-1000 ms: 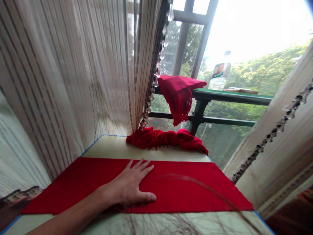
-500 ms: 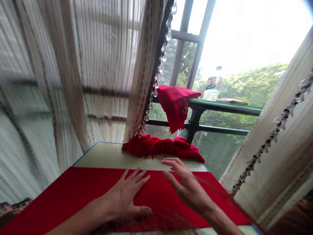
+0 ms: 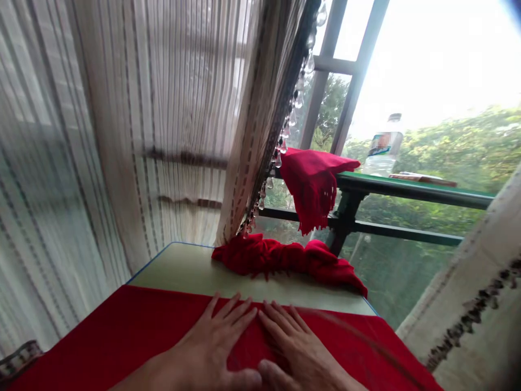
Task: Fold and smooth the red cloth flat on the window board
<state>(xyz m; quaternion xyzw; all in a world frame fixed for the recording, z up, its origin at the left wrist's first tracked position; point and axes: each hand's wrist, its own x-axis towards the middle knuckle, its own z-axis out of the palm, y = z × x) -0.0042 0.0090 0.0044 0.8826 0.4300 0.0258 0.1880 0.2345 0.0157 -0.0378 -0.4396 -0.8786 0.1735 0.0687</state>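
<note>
A flat red cloth [image 3: 122, 331] is spread across the near part of a pale table [image 3: 183, 271]. My left hand [image 3: 211, 347] lies on it palm down, fingers stretched out. My right hand [image 3: 297, 347] rests flat right beside it, fingers spread, thumb touching the left thumb. Neither hand holds anything. A bunched red scarf [image 3: 285, 258] lies along the table's far edge. Another folded red scarf [image 3: 313, 179] with a fringe hangs over a green rail [image 3: 427, 190].
A striped sheer curtain [image 3: 142, 119] with a beaded edge hangs at the left and behind the table. A second curtain [image 3: 480, 304] hangs at the right. A plastic bottle [image 3: 385, 146] stands on the rail before the window.
My right hand came into view from the right and settled flat on the red cloth next to the left hand. The view shifted nearer and slightly left.
</note>
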